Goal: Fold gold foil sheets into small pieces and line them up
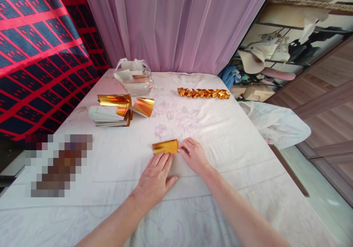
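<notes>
A folded strip of gold foil paper lies flat on the white flowered cloth in front of me. My left hand rests with fingers stretched out, their tips pressing on the paper's near edge. At the paper's right end, my right hand has its thumb and fingers pinched together on the corner. Farther off to the left is a stack of gold foil sheets with white backs, and a loose curled gold sheet leans beside it. Several folded gold foil pieces sit in a row at the back right.
A clear plastic bag of paper sheets stands at the table's back left. Purple curtains hang behind the table. Past the right edge are a white bag and a shelf with a cap. A blurred-out patch covers the left side.
</notes>
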Available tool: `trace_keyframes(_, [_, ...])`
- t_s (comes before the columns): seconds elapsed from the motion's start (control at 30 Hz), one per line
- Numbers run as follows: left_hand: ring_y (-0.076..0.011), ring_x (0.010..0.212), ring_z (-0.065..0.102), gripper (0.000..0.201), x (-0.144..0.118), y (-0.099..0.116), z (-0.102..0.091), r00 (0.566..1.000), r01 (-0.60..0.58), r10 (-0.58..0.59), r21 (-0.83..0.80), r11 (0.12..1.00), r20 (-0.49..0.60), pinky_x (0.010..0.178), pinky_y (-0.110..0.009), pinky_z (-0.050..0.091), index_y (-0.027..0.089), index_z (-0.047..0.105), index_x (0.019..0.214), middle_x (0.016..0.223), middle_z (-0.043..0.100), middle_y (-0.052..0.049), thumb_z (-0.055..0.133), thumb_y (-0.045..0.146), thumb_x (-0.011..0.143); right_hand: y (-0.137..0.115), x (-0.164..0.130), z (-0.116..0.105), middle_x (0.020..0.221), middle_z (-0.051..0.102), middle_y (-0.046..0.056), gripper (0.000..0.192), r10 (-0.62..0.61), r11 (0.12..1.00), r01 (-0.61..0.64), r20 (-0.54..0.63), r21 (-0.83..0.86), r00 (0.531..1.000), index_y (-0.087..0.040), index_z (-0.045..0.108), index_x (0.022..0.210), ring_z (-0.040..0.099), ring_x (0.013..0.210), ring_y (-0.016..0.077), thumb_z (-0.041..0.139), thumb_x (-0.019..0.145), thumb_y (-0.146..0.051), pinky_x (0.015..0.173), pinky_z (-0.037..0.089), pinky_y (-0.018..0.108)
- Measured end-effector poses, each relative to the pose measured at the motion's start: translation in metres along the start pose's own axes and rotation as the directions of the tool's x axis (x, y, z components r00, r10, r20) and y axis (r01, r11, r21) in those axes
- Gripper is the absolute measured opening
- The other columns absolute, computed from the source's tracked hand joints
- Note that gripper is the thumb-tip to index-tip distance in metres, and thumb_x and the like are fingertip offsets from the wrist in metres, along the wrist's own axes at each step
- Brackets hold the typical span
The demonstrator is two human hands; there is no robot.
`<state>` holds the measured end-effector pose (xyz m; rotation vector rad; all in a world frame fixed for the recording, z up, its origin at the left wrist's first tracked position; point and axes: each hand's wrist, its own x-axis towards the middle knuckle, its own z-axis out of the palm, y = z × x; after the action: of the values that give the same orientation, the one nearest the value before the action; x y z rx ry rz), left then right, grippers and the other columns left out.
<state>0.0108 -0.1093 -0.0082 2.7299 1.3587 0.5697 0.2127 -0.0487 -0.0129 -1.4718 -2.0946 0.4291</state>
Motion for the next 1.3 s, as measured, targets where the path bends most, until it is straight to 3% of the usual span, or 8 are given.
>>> trace_keyframes(0.37, [-0.0296, 0.109, 0.053, 0.056, 0.019, 0.004, -0.006, 0.994, 0.094, -0.090, -0.055, 0.994, 0.065, 0.098, -0.046, 0.045, 0.016, 0.054, 0.136, 0.117, 0.059, -0.013, 0.057, 0.049, 0.091, -0.015, 0.002, 0.004, 0.095, 0.064, 0.003, 0.005, 0.083, 0.980, -0.084, -0.015, -0.179, 0.996, -0.023, 0.063, 0.086, 0.060, 0.091, 0.0206, 0.064, 0.089, -0.027, 0.079, 0.040, 0.032])
trace_keyframes(0.67, [-0.0298, 0.114, 0.055, 0.051, 0.001, -0.005, -0.003, 0.998, 0.062, -0.062, -0.026, 0.998, -0.010, 0.103, -0.046, 0.045, 0.012, 0.056, 0.132, 0.124, 0.059, -0.015, 0.052, 0.047, 0.094, -0.018, 0.003, 0.002, 0.100, 0.065, 0.003, 0.005, 0.125, 0.975, -0.121, 0.006, -0.189, 0.992, -0.023, 0.064, 0.087, 0.061, 0.094, 0.0209, 0.065, 0.089, -0.028, 0.079, 0.038, 0.032])
trace_keyframes(1.07, [-0.0279, 0.113, 0.055, 0.046, -0.023, -0.021, -0.022, 0.994, 0.107, -0.109, 0.089, 0.990, 0.021, 0.103, -0.043, 0.045, 0.011, 0.059, 0.127, 0.122, 0.062, -0.013, 0.054, 0.042, 0.094, -0.018, 0.002, 0.002, 0.098, 0.065, 0.003, 0.004, 0.132, 0.976, -0.128, 0.011, -0.176, 0.991, -0.023, 0.064, 0.087, 0.059, 0.095, 0.0205, 0.064, 0.089, -0.027, 0.078, 0.037, 0.031])
trace_keyframes(1.3, [-0.0268, 0.105, 0.059, 0.032, -0.015, -0.028, -0.036, 0.993, 0.106, -0.111, 0.124, 0.987, 0.035, 0.094, -0.044, 0.048, 0.016, 0.066, 0.113, 0.111, 0.067, -0.010, 0.055, 0.038, 0.094, -0.019, 0.002, 0.003, 0.098, 0.065, 0.003, 0.004, 0.124, 0.977, -0.124, -0.011, -0.175, 0.992, -0.023, 0.065, 0.087, 0.060, 0.093, 0.0200, 0.065, 0.088, -0.027, 0.079, 0.038, 0.031])
